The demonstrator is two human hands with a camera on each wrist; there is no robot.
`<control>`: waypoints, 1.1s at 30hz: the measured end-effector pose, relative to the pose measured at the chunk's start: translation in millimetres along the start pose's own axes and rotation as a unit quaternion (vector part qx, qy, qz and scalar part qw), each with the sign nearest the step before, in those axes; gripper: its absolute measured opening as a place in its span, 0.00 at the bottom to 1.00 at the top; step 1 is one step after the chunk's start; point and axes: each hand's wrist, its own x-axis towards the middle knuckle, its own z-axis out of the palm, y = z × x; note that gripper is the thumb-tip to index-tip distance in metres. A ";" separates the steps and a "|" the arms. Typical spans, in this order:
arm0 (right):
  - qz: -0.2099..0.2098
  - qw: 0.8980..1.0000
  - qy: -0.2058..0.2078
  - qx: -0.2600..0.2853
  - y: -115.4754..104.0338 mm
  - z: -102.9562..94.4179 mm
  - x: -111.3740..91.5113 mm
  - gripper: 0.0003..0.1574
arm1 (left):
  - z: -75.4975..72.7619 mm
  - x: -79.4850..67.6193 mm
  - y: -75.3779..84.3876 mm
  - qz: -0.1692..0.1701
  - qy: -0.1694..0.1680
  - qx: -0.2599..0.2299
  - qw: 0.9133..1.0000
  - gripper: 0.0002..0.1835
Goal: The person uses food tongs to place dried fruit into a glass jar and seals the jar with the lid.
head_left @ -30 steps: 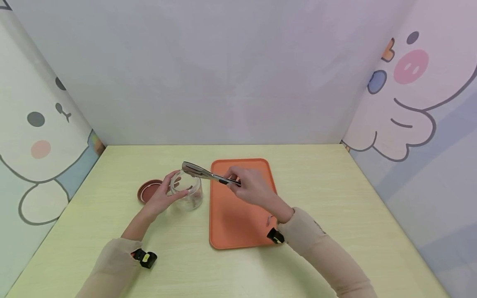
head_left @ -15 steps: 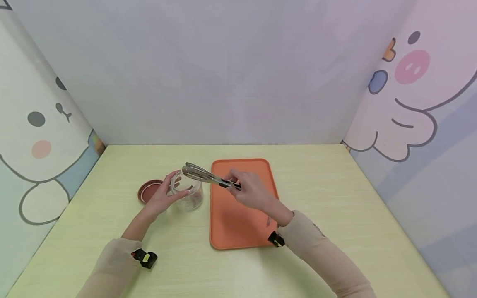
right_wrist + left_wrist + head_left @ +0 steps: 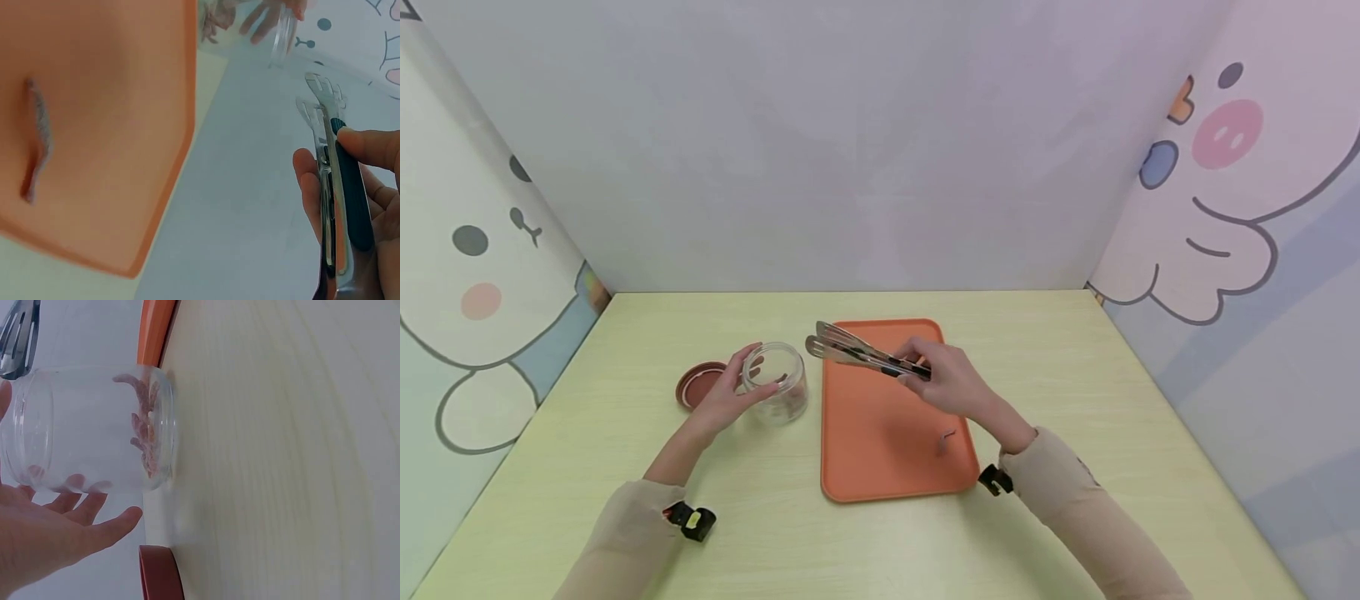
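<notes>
Well, head view: 1 clear round jar [image 3: 786,402] stands upright just off the L edge of 1 orange rectangular tray [image 3: 880,471]; 1 reddish-brown round lid [image 3: 702,385] lies left of it. L hand [image 3: 728,398] has its fingers curved round the jar, thumb on the near side. R hand [image 3: 949,382] pinches 1 pair of steel tongs w/ black grips [image 3: 880,360]; tips reach past the tray's L edge, apart, nothing seen btwn. 1 thin greyish-brown strip [image 3: 946,442] lies by the tray's near R corner.

L wrist: several reddish-brown curled bits [image 3: 145,425] at the jar's bottom, overlapping, can't count. Jar's prob. glass or hard plastic: stiff, slick, best gripped round the body.

R wrist: thumb on one black grip, fingers opposite. Strip's prob. v. light, stiff or soft can't tell; nip it mid-length.
</notes>
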 end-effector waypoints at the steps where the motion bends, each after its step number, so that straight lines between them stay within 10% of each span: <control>1: 0.000 1.000 -0.003 -0.002 3.3 -2.1 -2.7 0.14 | 0.1 -0.1 0.1 -0.001 0.000 0.000 1.000 0.42; 33: -0.003 0.995 -0.076 0.067 89.7 -35.7 -93.9 0.22 | -0.1 0.1 -0.4 0.007 -0.003 0.005 1.000 0.42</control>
